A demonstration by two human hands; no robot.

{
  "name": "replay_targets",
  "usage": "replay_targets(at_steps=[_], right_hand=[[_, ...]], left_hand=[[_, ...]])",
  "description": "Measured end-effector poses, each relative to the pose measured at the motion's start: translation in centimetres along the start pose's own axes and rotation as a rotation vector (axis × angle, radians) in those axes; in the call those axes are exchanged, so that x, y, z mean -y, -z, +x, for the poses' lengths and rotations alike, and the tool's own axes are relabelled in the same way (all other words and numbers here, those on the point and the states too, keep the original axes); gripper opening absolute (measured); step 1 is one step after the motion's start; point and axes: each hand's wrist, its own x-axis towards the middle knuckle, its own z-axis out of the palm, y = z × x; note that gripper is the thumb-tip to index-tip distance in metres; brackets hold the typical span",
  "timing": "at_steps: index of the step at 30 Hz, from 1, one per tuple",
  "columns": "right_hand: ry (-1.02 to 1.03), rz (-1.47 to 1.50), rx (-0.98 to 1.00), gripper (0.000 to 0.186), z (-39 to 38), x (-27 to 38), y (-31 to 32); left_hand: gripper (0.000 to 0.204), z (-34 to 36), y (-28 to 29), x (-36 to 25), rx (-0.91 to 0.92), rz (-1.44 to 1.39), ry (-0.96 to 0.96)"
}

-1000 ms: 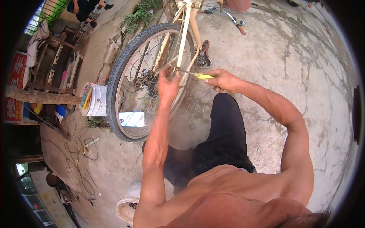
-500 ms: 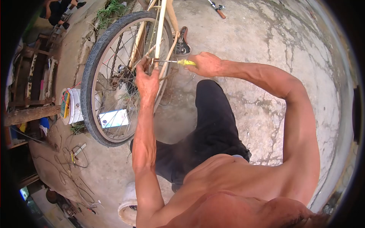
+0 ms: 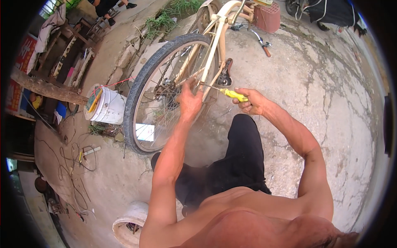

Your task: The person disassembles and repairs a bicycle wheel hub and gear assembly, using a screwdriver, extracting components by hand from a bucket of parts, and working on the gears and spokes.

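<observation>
A cream bicycle frame (image 3: pixel 214 53) stands at upper centre, with its rear wheel's grey tyre (image 3: pixel 130 114) toward me. My left hand (image 3: pixel 190 99) is closed at the lower end of a cream tube inside the wheel's outline; exactly what its fingertips pinch is hard to make out. My right hand (image 3: pixel 252 103) grips a screwdriver (image 3: pixel 232 94) by its yellow handle. The screwdriver's metal shaft reaches left to the tube beside my left fingertips; its tip is hidden there. A dark chain and hub parts (image 3: pixel 164 91) show behind the spokes.
A white bucket (image 3: pixel 108 106) holding tools stands left of the wheel, another (image 3: pixel 129 225) lies low. Loose handlebars (image 3: pixel 260 41), a red basket (image 3: pixel 266 18) and a pedal (image 3: pixel 226 72) are behind. A wooden post (image 3: pixel 49 89), cables (image 3: pixel 82 182) and a seated person's legs (image 3: pixel 108 11) are leftward.
The view has shifted since half a second ago, so bike and hands appear lower and farther right. My right hand has rotated round the screwdriver handle, showing more of it and the curled fingers.
</observation>
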Motion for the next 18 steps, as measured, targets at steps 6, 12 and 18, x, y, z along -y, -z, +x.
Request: replay_targets(at_steps=[6,12,18], right_hand=[[0.914,-1.664,-0.413,0.043,-2.8,-0.6,-5.3],[0.7,-0.53,-0.254,0.036,-1.5,-0.7,-4.2],[-0.097,0.113,0.156,0.038,0.1,-1.7,0.2]], left_hand=[[0.059,-0.2,0.4,1.7,-0.014,0.033,0.011],[0.059,0.2,0.4,2.1,0.005,0.023,0.015],[0.063,0.3,0.9,0.8,0.085,0.025,0.032]])
